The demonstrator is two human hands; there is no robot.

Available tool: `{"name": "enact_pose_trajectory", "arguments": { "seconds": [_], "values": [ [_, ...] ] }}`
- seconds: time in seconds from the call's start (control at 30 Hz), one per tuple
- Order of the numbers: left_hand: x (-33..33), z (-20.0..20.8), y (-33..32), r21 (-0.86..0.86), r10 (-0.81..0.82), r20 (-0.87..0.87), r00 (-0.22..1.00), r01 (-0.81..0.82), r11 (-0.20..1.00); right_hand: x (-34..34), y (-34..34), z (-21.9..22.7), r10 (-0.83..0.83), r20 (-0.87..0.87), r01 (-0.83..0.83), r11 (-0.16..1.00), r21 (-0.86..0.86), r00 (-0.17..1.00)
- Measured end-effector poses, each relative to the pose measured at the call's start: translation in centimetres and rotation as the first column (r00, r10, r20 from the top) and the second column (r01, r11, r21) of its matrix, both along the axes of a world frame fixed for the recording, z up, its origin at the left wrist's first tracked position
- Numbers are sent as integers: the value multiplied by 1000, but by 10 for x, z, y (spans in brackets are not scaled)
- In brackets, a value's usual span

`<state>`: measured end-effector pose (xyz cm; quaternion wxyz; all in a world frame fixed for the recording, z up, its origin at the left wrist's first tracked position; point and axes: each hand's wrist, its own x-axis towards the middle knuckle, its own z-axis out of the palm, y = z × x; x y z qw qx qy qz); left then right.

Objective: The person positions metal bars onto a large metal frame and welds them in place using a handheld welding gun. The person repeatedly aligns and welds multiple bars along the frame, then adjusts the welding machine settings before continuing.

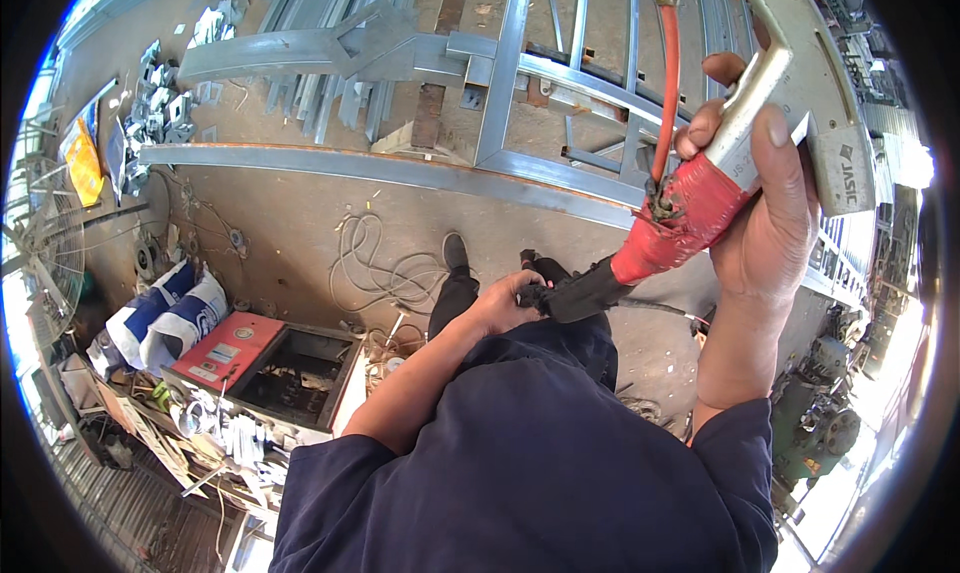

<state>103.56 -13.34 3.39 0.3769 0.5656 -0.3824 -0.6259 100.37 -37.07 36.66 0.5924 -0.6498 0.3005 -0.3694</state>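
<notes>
Raised at the upper right, my right hand (765,208) grips a bent metal tube (745,103), its fingers on one side and thumb on the other. Red tape (685,213) is wound round the tube's lower part, and an orange-red hose (671,93) runs up from the tape. Out of the tape's lower end comes a thick black sleeve (580,295), slanting down toward my waist. There my left hand (505,303) is closed at the sleeve's dark, ragged end. A flat grey casing (840,123) lies beyond my right hand; whether it joins the tube I cannot tell.
A metal frame of square tubes (500,103) spans the far side, with loose metal strips (340,3) behind. Coiled cable (375,273) lies by my feet. To the left stand a red-topped box (235,345), blue-and-white bags (165,313) and a fan (45,258). Green machinery (815,423) is at right.
</notes>
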Motion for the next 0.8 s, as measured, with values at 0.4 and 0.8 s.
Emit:
{"name": "enact_pose_trajectory", "arguments": {
  "seconds": [0.4,0.8],
  "values": [
    [-9,36,35,-70,325,-126,937,-335,940,-15,-100,-62,-155,-1,141,898,417,988],
    [-72,209,-66,-261,344,-177,922,-381,887,-51,-210,-146,205,55,-96,195,976,977]
  ]
}}
